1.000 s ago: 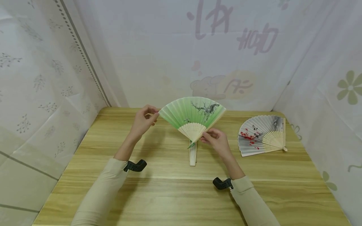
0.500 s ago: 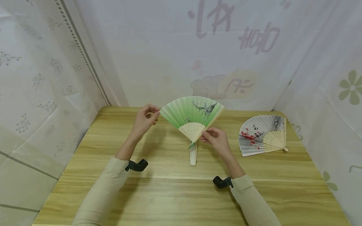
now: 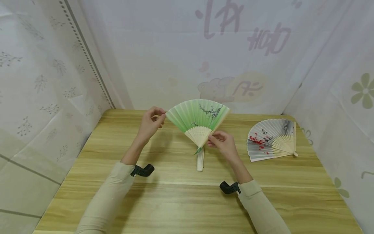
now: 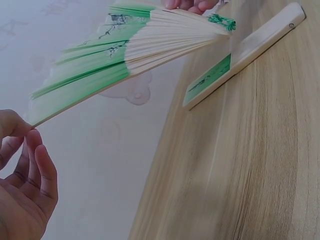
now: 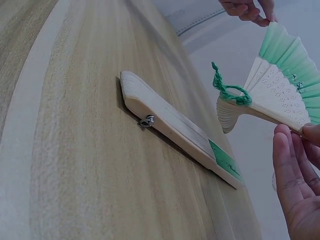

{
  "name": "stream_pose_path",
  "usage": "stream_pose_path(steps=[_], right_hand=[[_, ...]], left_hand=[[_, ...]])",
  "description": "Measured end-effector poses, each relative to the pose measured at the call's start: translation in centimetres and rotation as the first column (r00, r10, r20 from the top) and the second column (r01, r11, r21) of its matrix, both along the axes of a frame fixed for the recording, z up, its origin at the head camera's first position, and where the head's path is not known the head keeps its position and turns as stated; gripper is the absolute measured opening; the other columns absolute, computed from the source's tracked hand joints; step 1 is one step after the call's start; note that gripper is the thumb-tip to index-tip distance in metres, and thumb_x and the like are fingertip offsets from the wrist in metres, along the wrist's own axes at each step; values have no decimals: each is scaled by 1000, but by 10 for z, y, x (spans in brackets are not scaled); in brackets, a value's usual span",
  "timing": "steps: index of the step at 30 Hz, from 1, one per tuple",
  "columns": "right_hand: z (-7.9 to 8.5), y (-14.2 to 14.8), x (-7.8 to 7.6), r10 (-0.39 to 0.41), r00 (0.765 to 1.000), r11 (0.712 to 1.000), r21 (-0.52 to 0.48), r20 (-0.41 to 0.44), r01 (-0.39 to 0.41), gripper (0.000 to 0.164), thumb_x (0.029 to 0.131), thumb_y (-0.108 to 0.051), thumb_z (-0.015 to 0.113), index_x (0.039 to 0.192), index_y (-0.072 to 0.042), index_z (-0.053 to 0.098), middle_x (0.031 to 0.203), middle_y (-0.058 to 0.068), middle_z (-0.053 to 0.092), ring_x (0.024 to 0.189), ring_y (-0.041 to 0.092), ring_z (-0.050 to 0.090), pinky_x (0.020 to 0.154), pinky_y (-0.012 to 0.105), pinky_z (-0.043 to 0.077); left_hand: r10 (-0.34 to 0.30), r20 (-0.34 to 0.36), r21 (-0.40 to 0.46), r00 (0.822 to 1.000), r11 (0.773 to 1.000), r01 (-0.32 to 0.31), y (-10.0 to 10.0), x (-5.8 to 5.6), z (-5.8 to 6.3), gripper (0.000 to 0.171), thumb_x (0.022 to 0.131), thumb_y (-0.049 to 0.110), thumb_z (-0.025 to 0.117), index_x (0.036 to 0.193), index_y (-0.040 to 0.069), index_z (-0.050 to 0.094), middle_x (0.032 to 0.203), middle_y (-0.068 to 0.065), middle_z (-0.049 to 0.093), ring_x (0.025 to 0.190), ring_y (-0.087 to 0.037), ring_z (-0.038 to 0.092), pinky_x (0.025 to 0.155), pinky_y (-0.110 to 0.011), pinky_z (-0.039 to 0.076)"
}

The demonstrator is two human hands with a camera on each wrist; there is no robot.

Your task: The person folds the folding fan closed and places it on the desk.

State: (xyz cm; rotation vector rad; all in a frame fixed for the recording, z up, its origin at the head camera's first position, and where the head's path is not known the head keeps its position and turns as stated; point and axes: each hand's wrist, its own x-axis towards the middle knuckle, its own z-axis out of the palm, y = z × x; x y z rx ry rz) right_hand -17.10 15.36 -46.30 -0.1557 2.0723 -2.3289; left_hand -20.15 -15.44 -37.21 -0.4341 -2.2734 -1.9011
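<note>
We're scanning the back curtain [image 3: 140, 58] now: big purplish characters [image 3: 224, 19] up high, smaller H-like lettering [image 3: 269, 39] below them, one more character [image 3: 248, 89] in a yellowish patch above the worktop's [image 3: 175, 208] far edge, and we can't read any of it for certain.

Both your long-sleeved forearms [image 3: 106, 195] reach toward the far edge of the desk [image 3: 178, 204]; your left hand [image 3: 150, 125] pinches, and your right hand [image 3: 224, 144] pinches too.
</note>
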Motion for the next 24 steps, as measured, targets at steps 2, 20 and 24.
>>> stream_pose_path(steps=[2,20,24], right_hand=[[1,0,0,0,1000,1000,1,2,0,18,97,1,69,106,16,65,92,26,68,91,51,67,79,44,59],[4,-2,-1,-1,1000,1000,2,-4,1,20,95,0,71,106,15,65,91,25,68,78,25,72,77,40,60],[3,-3,-1,2,1000,1000,0,-10,-2,19,95,1,71,106,15,65,92,25,68,78,24,72,78,44,59]], left_hand=[[2,3,9,1000,1000,-2,1,0,0,18,99,-5,62,112,-16,59,102,-27,60,67,-11,58,60,-25,53],[9,-16,67,1000,998,-8,5,-10,-14,17,98,-6,61,111,-17,59,99,-22,60,65,-11,58,57,-23,51],[14,-31,69,999,998,-12,4,-18,-25,16,99,-3,62,111,-14,60,100,-20,60,65,-11,58,57,-22,50]])
